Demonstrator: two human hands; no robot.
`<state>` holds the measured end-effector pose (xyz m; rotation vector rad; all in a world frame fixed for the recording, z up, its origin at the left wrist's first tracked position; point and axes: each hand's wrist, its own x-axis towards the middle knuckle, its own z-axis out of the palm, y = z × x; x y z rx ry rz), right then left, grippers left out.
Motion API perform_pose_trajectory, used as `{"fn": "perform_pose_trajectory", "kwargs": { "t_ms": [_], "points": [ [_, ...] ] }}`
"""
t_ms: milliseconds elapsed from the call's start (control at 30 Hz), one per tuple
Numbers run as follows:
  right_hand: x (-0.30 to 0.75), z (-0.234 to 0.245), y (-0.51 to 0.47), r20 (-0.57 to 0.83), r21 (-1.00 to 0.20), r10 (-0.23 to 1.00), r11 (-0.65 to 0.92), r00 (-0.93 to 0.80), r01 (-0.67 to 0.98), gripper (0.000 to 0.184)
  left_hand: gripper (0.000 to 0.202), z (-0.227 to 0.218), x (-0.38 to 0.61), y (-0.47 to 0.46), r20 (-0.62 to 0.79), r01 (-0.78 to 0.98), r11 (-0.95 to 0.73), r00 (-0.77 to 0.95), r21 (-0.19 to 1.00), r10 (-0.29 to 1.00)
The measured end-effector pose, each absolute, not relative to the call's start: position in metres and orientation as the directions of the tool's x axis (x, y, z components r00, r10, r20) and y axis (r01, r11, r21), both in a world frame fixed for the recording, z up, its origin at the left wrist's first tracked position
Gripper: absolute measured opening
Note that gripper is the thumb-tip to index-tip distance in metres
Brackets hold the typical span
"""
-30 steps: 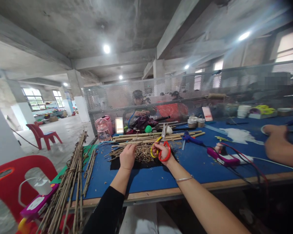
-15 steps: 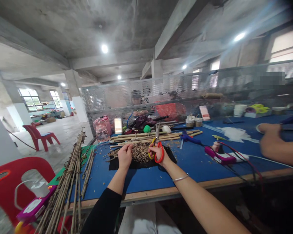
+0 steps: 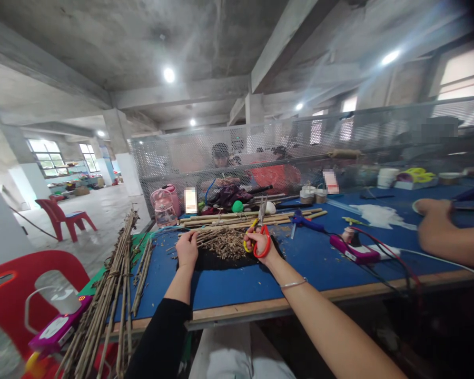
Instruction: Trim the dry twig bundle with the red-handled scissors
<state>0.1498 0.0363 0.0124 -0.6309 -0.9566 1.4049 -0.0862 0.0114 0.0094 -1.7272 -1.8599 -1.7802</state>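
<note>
My right hand (image 3: 261,243) is closed on scissors (image 3: 258,231) with red and yellow handles, blades pointing up and away. My left hand (image 3: 187,248) is closed on thin brown twigs (image 3: 205,238) at the left end of a pile of cut twig pieces (image 3: 226,243). The pile lies on a black cloth (image 3: 217,259) on the blue table (image 3: 237,287). Both hands flank the pile, the left one at its left edge.
Long bamboo sticks (image 3: 240,219) lie behind the pile; a bundle of long stalks (image 3: 110,295) hangs off the table's left end. A magenta glue gun (image 3: 353,251) with cables lies right. Another person's forearm (image 3: 446,234) rests far right. Red chairs (image 3: 11,295) stand left; people sit behind mesh (image 3: 260,152).
My left hand has slid left along the twigs to the pile's left edge. My right hand with the scissors stays about where it was, blades tilting slightly right.
</note>
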Motion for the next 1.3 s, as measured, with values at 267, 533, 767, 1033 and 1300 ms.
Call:
{"fn": "perform_pose_trajectory", "kwargs": {
  "t_ms": [267, 533, 767, 1033, 1300],
  "points": [
    [0.148, 0.016, 0.033, 0.176, -0.83, 0.972, 0.063, -0.153, -0.554, 0.025, 0.022, 0.013, -0.06, 0.004, 0.701, 0.772, -0.303, -0.245, 0.559, 0.67],
    [0.139, 0.017, 0.026, 0.137, -0.868, 0.961, -0.001, -0.241, -0.496, 0.025, 0.035, 0.026, 0.002, 0.003, 0.423, 0.131, -0.408, -0.126, 0.904, 0.897],
    [0.138, 0.015, 0.024, 0.264, -0.936, 0.941, 0.197, -0.212, -0.292, 0.026, 0.029, 0.037, 0.002, 0.007, 0.292, -0.212, -0.328, -0.184, 0.921, 0.939],
    [0.151, 0.016, 0.02, 0.434, -0.671, 0.895, 0.396, -0.101, 0.627, 0.034, 0.033, 0.02, -0.021, -0.004, 0.098, -0.156, -0.109, -0.078, 0.982, 0.992],
    [0.143, 0.011, 0.015, 0.368, -0.461, 0.894, 0.414, -0.256, 0.785, 0.044, 0.035, 0.015, -0.018, -0.01, 0.135, -0.119, -0.139, -0.038, 0.983, 0.99]
  ]
}}
